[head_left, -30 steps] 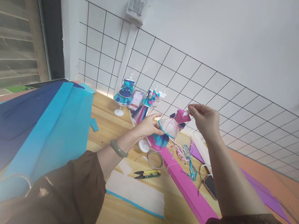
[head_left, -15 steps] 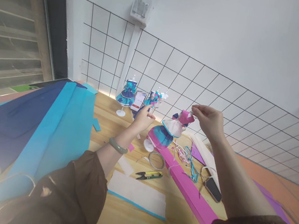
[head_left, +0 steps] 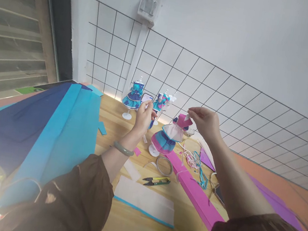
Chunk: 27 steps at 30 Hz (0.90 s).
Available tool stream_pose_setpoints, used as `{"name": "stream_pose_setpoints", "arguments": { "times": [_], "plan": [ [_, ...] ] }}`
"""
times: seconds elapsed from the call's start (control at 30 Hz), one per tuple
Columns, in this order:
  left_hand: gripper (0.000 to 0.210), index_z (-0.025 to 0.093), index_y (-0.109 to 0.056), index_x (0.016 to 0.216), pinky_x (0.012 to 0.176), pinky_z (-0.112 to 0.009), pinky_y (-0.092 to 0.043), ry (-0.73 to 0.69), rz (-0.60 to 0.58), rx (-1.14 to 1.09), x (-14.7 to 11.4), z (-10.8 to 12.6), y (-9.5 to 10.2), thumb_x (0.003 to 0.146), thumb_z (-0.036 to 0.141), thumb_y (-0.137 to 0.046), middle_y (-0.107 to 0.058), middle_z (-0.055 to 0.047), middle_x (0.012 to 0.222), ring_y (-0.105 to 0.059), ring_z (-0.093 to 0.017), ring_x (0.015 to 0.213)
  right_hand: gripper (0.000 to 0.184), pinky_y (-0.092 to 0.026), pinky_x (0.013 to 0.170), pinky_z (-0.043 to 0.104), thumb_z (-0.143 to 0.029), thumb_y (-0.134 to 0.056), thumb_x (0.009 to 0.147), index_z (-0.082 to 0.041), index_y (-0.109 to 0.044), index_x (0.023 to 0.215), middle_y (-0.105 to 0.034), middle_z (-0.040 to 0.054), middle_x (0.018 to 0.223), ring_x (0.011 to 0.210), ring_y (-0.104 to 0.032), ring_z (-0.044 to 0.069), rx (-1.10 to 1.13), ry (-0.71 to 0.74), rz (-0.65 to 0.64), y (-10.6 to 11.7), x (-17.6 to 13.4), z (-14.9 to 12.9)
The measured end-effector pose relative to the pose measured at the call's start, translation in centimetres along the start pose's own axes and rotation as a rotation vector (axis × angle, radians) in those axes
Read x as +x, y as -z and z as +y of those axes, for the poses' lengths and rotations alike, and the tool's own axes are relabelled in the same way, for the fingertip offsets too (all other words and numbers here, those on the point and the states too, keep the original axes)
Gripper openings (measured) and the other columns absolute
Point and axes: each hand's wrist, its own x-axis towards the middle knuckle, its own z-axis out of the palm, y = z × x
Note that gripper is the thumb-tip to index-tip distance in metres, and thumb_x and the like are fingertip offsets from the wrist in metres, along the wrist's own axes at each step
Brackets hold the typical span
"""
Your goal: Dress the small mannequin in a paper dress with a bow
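My right hand (head_left: 206, 121) pinches the white top of a mini dress form (head_left: 187, 117), which leans to the right. The form wears a doll dress (head_left: 175, 130) with a pink bodice, a white overskirt edged in blue and a blue and pink underskirt. Its round white base (head_left: 153, 150) shows below the hem. My left hand (head_left: 144, 117) is closed to the left of the dress, fingers curled in front of a phone (head_left: 146, 98); what they hold, if anything, is hidden. Two other dressed forms, a blue one (head_left: 133, 96) and a partly covered one (head_left: 161, 102), stand behind.
On the wooden table (head_left: 111, 111) lie yellow-green thread snips (head_left: 157, 181), a tape roll (head_left: 164, 166), a white strip with blue edging (head_left: 145, 201), a long pink strip (head_left: 194, 196) and tangled ribbons (head_left: 200, 172). Blue fabrics (head_left: 73, 130) cover the left. A wire grid (head_left: 195, 71) stands behind.
My right hand has moved left with the top of the dress form, which now leans less. The fingers of my left hand have curled in from a more stretched pose.
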Motion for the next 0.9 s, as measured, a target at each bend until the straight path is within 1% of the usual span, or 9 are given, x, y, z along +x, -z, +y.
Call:
{"name": "stream_pose_setpoints", "arguments": {
  "times": [0.1,0.2,0.3,0.37,0.43,0.57,0.67,0.9],
  "plan": [
    [0.03,0.016,-0.053,0.102,0.045,-0.016,-0.035,0.022,-0.034,0.022,0.2,-0.2,0.1,0.087,0.04,-0.045,-0.056,0.002,0.057,-0.046,-0.006,0.045,0.028,-0.048,0.061,0.032,-0.039,-0.061,0.074,-0.015,-0.07,0.085,-0.07,0.0067,0.069,0.062,-0.062,0.018,0.007,-0.005,-0.037,-0.7,-0.1,0.1],
    [0.029,0.014,-0.053,0.104,0.046,-0.016,-0.036,0.056,-0.092,0.083,0.2,-0.9,-0.1,0.086,0.036,-0.046,-0.058,0.0,0.062,-0.046,-0.006,0.047,0.029,-0.049,0.065,0.033,-0.04,-0.061,0.074,-0.015,-0.069,0.086,-0.07,0.0079,0.075,0.067,-0.064,0.019,0.014,0.022,-0.037,-1.1,-0.1,0.1],
    [0.03,0.014,-0.053,0.11,0.053,-0.018,-0.04,0.077,-0.148,0.221,0.2,-2.0,-0.3,0.081,0.022,-0.051,-0.06,0.0,0.068,-0.049,-0.007,0.052,0.03,-0.049,0.066,0.034,-0.042,-0.06,0.076,-0.015,-0.069,0.086,-0.07,0.0083,0.075,0.068,-0.064,0.019,0.028,0.039,-0.05,-1.2,-0.3,0.0],
    [0.034,0.014,-0.055,0.11,0.059,-0.02,-0.043,0.07,-0.178,0.312,0.3,-2.9,-0.4,0.076,0.012,-0.052,-0.061,-0.001,0.071,-0.053,-0.009,0.059,0.031,-0.049,0.066,0.034,-0.043,-0.059,0.077,-0.015,-0.07,0.086,-0.07,0.0082,0.074,0.067,-0.064,0.019,0.035,0.043,-0.06,-1.1,-0.4,-0.3],
    [0.037,0.014,-0.057,0.109,0.065,-0.022,-0.044,0.063,-0.185,0.348,0.4,-3.7,-0.5,0.072,0.008,-0.051,-0.063,-0.002,0.074,-0.056,-0.011,0.064,0.032,-0.049,0.067,0.034,-0.043,-0.057,0.079,-0.015,-0.07,0.088,-0.07,0.0088,0.076,0.07,-0.064,0.02,0.04,0.047,-0.06,-1.0,-0.6,-0.6],
    [0.038,0.015,-0.058,0.11,0.071,-0.025,-0.044,0.043,-0.197,0.387,0.6,-4.8,-0.3,0.073,0.008,-0.051,-0.063,-0.003,0.078,-0.057,-0.012,0.07,0.034,-0.049,0.071,0.035,-0.043,-0.056,0.08,-0.015,-0.07,0.095,-0.071,0.0105,0.086,0.078,-0.064,0.022,0.039,0.059,-0.063,-1.0,-0.7,-0.8],
    [0.037,0.015,-0.057,0.11,0.073,-0.025,-0.044,0.025,-0.202,0.403,0.7,-5.1,-0.3,0.073,0.01,-0.052,-0.063,-0.004,0.08,-0.057,-0.013,0.072,0.034,-0.049,0.074,0.036,-0.041,-0.057,0.08,-0.015,-0.069,0.097,-0.071,0.0104,0.089,0.081,-0.064,0.022,0.033,0.06,-0.061,-1.0,-0.7,-0.6],
    [0.038,0.015,-0.057,0.11,0.075,-0.026,-0.044,0.016,-0.202,0.415,0.6,-5.5,-0.5,0.073,0.008,-0.052,-0.064,-0.005,0.084,-0.058,-0.013,0.075,0.037,-0.05,0.075,0.037,-0.041,-0.056,0.08,-0.015,-0.066,0.106,-0.07,0.0113,0.095,0.08,-0.064,0.021,0.052,0.03,-0.074,-1.2,-0.8,0.2]
  ]
}}
